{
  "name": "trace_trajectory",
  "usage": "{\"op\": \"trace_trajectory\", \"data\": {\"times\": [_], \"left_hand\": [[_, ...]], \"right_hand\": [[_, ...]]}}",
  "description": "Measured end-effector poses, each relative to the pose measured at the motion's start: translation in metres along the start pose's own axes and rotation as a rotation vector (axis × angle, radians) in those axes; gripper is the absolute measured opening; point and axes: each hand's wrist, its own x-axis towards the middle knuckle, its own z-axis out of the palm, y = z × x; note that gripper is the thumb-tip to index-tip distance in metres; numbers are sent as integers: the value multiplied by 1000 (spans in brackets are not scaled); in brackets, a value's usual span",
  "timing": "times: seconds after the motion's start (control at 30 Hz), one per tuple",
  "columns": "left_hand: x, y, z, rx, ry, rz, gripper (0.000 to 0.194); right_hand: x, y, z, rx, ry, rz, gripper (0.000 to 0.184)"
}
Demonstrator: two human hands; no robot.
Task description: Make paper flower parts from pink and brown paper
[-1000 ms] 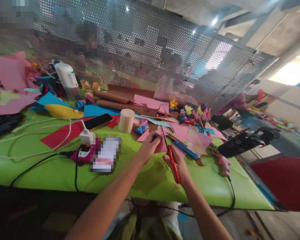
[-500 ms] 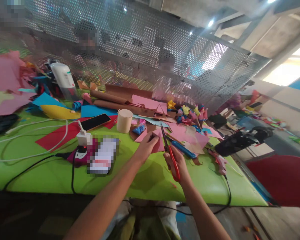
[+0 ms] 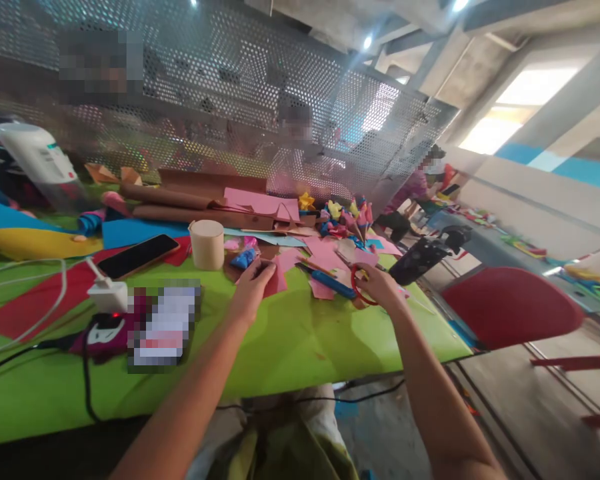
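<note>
My left hand [image 3: 255,283] is closed at the edge of a piece of pink paper [image 3: 279,280], thumb and fingers pressed together. Beside it lie a small blue wrapped bundle [image 3: 243,258] and a beige cylinder [image 3: 207,245]. My right hand [image 3: 379,285] is around the red-handled scissors [image 3: 357,285], at the right side of the paper scraps; their blades are hard to make out. Just left of the scissors, a blue utility knife [image 3: 333,283] lies on the green table [image 3: 300,340].
Pink sheets [image 3: 325,252] and rolled brown paper [image 3: 180,199] lie behind my hands. Paper flowers [image 3: 347,217] and a black bottle [image 3: 417,257] stand to the right. At left are a phone [image 3: 139,256], a power strip [image 3: 105,337] and cables. A red chair [image 3: 513,303] is beyond the table.
My right hand has moved right with the scissors, lowering them toward the table and away from my left hand. The view has turned to the right. My left hand stays by the pink paper.
</note>
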Motion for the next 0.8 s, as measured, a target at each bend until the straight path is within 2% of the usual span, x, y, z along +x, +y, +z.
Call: {"op": "trace_trajectory", "data": {"times": [0.13,0.23,0.33,0.4,0.47,0.5,0.6,0.7,0.8], "left_hand": [[1,3,-1,-10,26,-52,22],[5,2,-4,0,28,-69,25],[8,-3,-8,54,18,-20,27],[8,-6,-8,144,-2,43,29],[5,-8,-7,253,-40,116,33],[3,-9,-5,303,-68,152,35],[-3,-10,0,409,-150,230,39],[-4,-8,0,486,-196,229,40],[2,-1,-11,692,-93,234,27]], "right_hand": [[32,1,8,-4,-41,-62,48],[46,-4,10,18,-64,-103,41],[44,-14,8,39,-45,-98,30],[36,-27,9,70,-9,-116,30],[25,-48,12,209,-12,-229,32],[19,-60,15,383,-53,-328,33],[8,-96,26,805,-287,-501,38],[7,-117,34,921,-413,-507,28],[14,-117,38,1015,-354,-448,28]]}}
